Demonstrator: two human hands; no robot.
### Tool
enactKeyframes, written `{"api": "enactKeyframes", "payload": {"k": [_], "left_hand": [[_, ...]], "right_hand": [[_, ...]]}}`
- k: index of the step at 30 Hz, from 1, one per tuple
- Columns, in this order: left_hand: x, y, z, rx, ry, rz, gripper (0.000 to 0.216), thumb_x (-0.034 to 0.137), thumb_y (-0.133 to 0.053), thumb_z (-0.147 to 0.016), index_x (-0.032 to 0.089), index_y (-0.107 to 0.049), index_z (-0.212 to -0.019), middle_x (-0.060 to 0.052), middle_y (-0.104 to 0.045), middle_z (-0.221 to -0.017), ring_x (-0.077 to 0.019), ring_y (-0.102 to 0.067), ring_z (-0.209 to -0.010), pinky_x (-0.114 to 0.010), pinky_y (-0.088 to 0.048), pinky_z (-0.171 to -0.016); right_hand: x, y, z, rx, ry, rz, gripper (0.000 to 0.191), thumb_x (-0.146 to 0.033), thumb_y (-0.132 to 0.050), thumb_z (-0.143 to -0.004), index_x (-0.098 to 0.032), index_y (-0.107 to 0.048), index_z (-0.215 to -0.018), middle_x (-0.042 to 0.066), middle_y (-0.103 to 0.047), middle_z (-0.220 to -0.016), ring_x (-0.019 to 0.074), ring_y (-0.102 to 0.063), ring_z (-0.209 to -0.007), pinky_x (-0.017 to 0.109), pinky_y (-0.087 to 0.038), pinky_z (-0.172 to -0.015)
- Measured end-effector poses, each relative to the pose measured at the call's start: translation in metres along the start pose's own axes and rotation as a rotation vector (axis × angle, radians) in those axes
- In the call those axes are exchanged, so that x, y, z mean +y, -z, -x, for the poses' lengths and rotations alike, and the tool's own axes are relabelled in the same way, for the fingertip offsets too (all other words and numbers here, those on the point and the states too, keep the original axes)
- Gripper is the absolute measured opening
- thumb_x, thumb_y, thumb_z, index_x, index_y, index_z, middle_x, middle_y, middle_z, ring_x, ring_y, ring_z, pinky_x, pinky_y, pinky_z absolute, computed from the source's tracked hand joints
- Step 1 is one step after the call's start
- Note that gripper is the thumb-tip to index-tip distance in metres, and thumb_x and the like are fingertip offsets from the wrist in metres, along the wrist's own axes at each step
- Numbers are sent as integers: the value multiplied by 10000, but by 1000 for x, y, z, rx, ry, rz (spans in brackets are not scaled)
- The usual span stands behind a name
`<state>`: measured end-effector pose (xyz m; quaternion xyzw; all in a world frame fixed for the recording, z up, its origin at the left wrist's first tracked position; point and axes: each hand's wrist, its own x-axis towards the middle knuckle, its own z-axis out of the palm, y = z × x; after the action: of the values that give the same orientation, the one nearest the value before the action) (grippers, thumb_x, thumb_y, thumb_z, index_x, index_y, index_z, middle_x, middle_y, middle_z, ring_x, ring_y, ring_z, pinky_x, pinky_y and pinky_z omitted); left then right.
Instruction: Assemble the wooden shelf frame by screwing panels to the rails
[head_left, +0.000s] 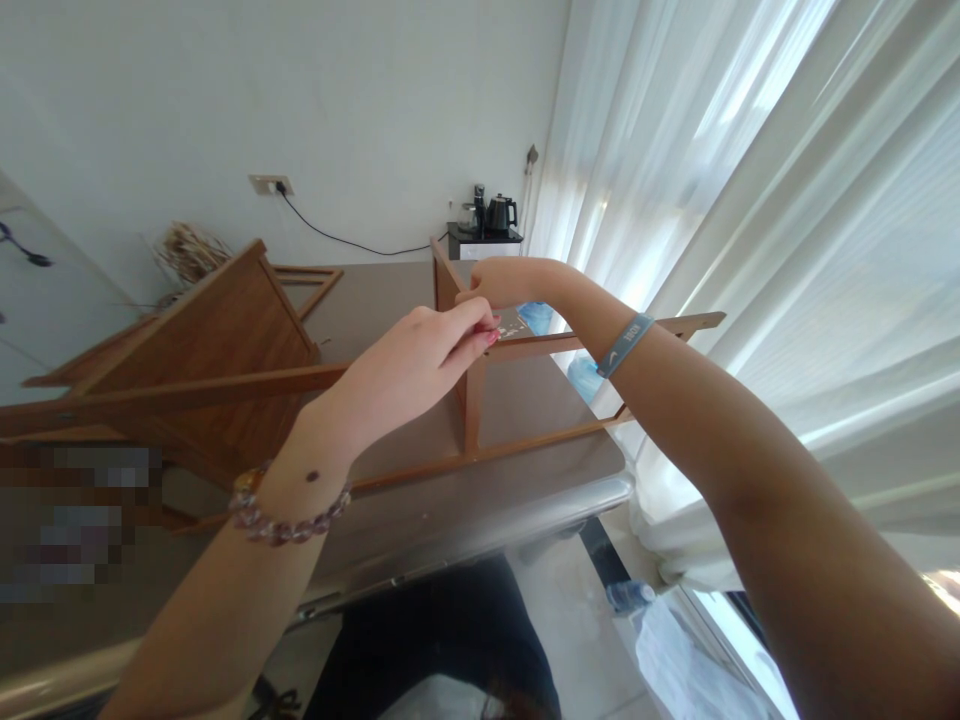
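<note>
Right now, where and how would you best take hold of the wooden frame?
Probably by the rail's right end, coming from the right with the palm over the top. That end is narrow and bare and juts out past the wristband, so a hand could likely close around it, well clear of the left hand at the upright.

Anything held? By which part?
Can't tell. Left hand is pinched at the frame; right hand is curled just beyond. What they grip, if anything, is hidden.
</note>
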<state>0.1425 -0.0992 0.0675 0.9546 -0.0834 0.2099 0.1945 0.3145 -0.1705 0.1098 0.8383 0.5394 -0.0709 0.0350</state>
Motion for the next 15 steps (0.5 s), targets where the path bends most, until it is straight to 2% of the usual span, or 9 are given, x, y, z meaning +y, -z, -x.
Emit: {"api": "enactKeyframes", "payload": {"k": [9,15], "left_hand": [[1,0,1,16,4,10,306,367,-372,-1015,210,-604,-1139,-24,-712,-989,-145,-630,-765,-241,-392,-665],[1,0,1,26,-6,-27,261,341,-404,-1002,200,-620,-1034,1,-691,-823,-127,-600,-660,-234,-376,-620]], "right_hand": [[-4,1,3,18,-13,17,321,-276,-470,-891,-101,-598,-655,25,-446,-553,120,-390,-595,279,-302,-587],[-6,0,1,36,-14,70,315,-263,-487,-879,-106,-603,-631,33,-473,-582,131,-415,-633,281,-315,-619]]}}
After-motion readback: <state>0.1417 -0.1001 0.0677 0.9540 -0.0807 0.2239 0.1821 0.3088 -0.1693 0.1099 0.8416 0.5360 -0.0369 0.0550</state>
